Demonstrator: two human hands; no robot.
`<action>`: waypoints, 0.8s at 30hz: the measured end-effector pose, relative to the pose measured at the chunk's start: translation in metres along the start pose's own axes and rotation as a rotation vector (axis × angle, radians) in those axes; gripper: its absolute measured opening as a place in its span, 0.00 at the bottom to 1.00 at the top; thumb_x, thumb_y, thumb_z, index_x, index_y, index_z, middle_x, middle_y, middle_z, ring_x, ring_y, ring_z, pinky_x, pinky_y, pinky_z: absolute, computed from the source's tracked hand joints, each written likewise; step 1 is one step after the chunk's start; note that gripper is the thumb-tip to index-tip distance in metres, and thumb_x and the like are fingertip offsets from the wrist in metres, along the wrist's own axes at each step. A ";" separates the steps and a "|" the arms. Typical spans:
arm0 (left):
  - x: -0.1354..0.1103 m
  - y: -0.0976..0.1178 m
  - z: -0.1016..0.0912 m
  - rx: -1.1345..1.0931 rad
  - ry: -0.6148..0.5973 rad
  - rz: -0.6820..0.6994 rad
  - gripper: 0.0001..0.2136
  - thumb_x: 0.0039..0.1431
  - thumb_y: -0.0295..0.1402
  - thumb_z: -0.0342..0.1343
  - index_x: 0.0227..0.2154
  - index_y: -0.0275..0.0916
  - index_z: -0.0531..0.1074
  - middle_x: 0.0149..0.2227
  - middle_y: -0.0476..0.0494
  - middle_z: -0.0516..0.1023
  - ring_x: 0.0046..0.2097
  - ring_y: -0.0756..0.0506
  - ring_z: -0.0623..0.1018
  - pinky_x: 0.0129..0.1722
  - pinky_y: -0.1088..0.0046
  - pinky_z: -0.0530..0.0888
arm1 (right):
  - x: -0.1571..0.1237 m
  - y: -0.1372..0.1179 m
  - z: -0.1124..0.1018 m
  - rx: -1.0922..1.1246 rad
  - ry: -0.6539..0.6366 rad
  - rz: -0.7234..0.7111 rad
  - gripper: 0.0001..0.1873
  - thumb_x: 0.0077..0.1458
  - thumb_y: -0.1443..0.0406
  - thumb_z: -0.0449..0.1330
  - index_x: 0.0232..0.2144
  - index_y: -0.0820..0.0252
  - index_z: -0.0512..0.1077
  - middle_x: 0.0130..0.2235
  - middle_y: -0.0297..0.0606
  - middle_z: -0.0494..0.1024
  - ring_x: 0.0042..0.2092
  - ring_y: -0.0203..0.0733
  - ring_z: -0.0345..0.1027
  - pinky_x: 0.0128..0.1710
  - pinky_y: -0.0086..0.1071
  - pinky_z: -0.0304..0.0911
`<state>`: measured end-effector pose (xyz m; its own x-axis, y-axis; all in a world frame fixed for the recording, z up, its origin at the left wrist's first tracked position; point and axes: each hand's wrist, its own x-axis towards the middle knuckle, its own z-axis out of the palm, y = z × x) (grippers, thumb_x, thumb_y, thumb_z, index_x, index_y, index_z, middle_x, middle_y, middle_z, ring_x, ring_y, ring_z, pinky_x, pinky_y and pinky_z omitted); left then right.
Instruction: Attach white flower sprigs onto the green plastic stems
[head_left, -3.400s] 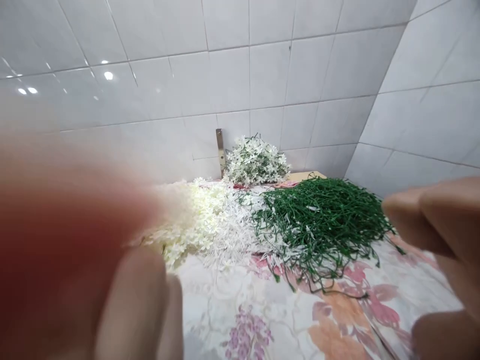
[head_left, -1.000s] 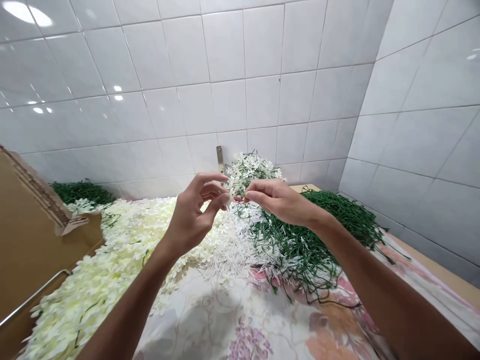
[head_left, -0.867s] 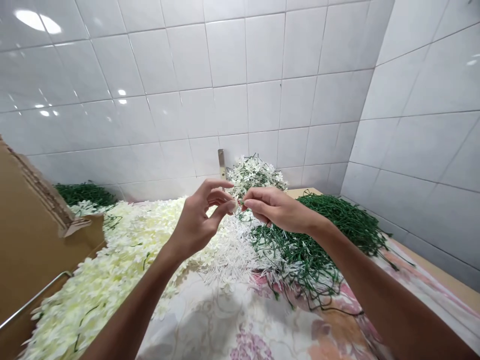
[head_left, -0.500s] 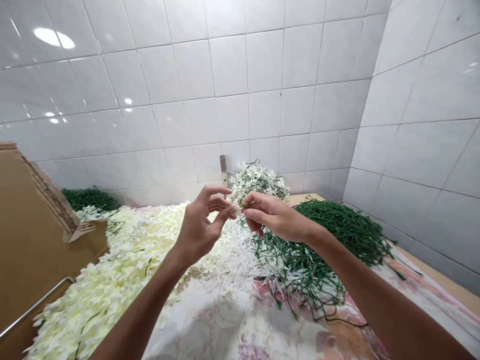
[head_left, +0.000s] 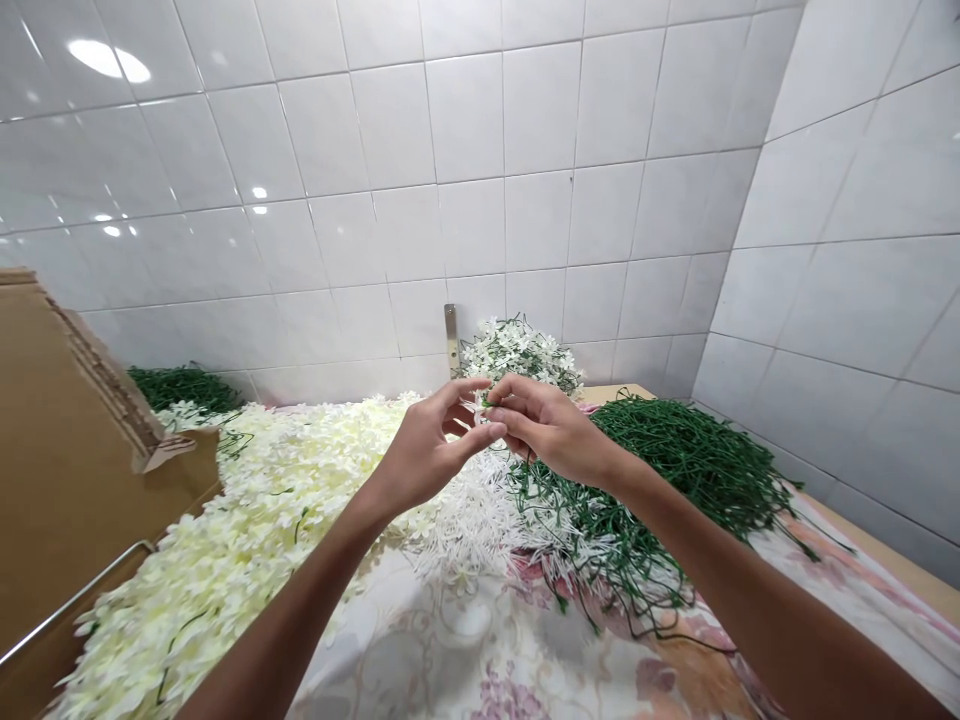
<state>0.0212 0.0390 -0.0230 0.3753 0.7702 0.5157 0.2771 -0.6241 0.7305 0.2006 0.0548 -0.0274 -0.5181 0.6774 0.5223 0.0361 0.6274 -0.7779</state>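
Note:
My two hands meet in front of the white flower pile. My right hand [head_left: 559, 430] pinches a thin green plastic stem [head_left: 487, 402] between thumb and fingertips. My left hand [head_left: 439, 435] curls its fingers and thumb about a small white artificial flower [head_left: 477, 402] at the tip of that stem; the fingers partly hide it. Below the hands lies a heap of thin white flower pieces [head_left: 465, 530]. Loose cream-white petals [head_left: 322, 470] are heaped to the left. Green stems [head_left: 675, 460] form a large pile to the right.
Finished-looking white flower sprigs [head_left: 517, 350] are bunched at the back by the tiled wall [head_left: 465, 120]. A metal strip [head_left: 451, 335] stands against it. At left is a cardboard box [head_left: 67, 400], with more green stems [head_left: 184, 387] behind. A floral cloth [head_left: 420, 650] covers the table.
My left thumb has stretched forward to reach the right fingertips, and the hands have come closer together. The view has shifted slightly. The piles look the same.

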 end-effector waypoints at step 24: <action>0.002 -0.003 0.006 -0.175 0.275 0.047 0.11 0.57 0.38 0.59 0.32 0.34 0.70 0.30 0.46 0.76 0.34 0.49 0.78 0.36 0.74 0.76 | 0.006 0.021 0.012 0.064 0.223 -0.009 0.19 0.63 0.52 0.51 0.29 0.61 0.61 0.20 0.27 0.52 0.20 0.28 0.43 0.18 0.25 0.42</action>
<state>0.0264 0.0415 -0.0273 0.1249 0.7624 0.6350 0.0999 -0.6464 0.7564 0.1878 0.0672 -0.0454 -0.3161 0.7446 0.5879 -0.0255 0.6128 -0.7898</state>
